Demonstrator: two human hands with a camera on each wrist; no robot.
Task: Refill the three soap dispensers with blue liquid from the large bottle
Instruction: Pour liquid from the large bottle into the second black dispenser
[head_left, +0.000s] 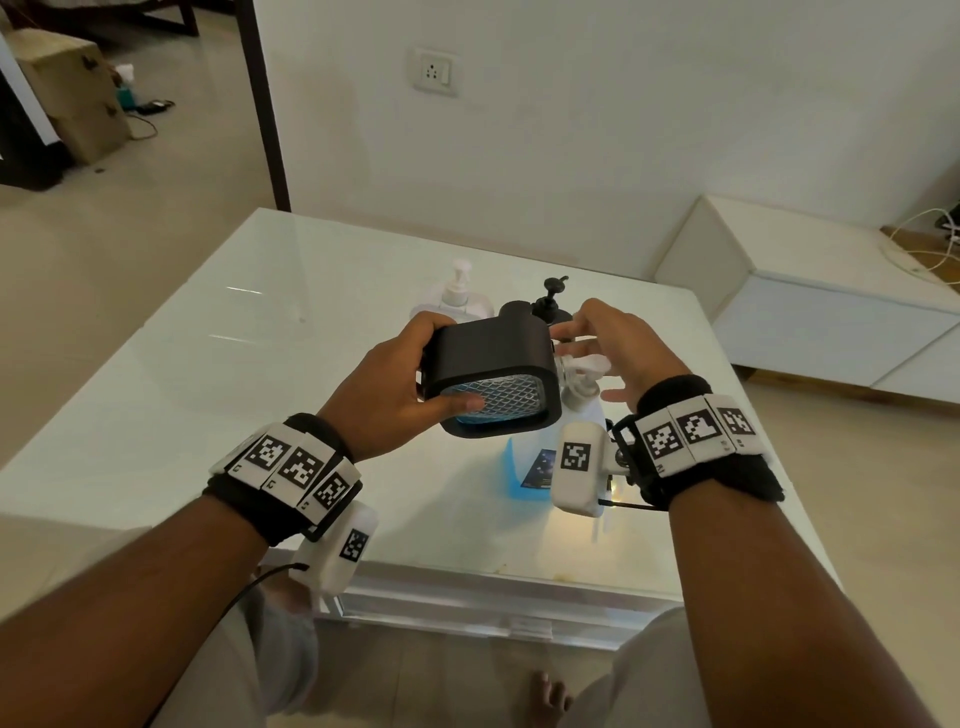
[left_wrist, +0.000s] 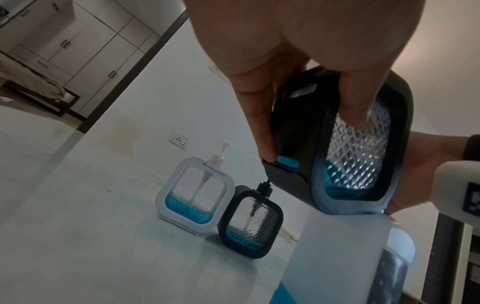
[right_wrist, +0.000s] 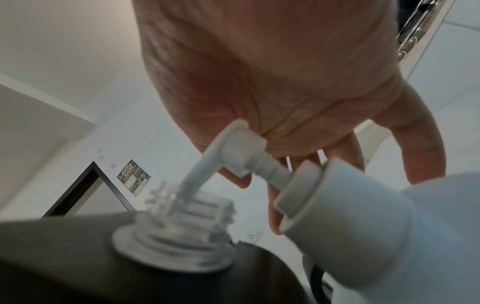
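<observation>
Left hand holds a black-framed dispenser tipped on its side above the worktop. Its grip is closed round the body: thumb across the diamond-patterned clear face, fingers behind. A little blue liquid sits pooled at the low end of this dispenser in the left wrist view. Its pump is off; the bare threaded neck points toward the large bottle.

The large bottle stands on the worktop just beside and below the held dispenser. Its white pump nozzle reaches into the open neck. Blue liquid shows in the bottle's lower part.

Right hand hovers over the bottle's pump head, fingers spread and fairly straight, grip open, holding nothing. I cannot tell if the palm touches the pump.

Farther back on the worktop stand a white-framed dispenser and a second black-framed dispenser, touching side by side, pumps fitted, each about a quarter full of blue.
</observation>
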